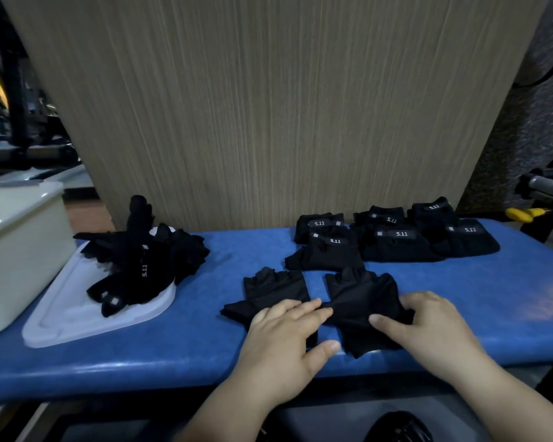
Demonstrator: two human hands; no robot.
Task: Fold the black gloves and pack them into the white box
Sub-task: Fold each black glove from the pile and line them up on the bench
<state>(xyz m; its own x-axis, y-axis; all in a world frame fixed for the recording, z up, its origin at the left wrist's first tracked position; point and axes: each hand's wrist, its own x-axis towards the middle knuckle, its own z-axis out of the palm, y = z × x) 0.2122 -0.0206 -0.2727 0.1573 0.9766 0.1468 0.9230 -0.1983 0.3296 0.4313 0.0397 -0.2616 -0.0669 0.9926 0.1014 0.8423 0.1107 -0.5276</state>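
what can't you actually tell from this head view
All in the head view:
- Inside of the white box: cut off by the left edge, seen from the side.
- Number of gloves in the pile on the tray: black on black, overlapping.
- Whether the right hand pinches the glove: fingers hide the contact.

Workshop; blue bench [237, 362]; yellow tool [524, 214]; machinery [16, 122]

Head camera looks down, close, over the blue table [237, 250].
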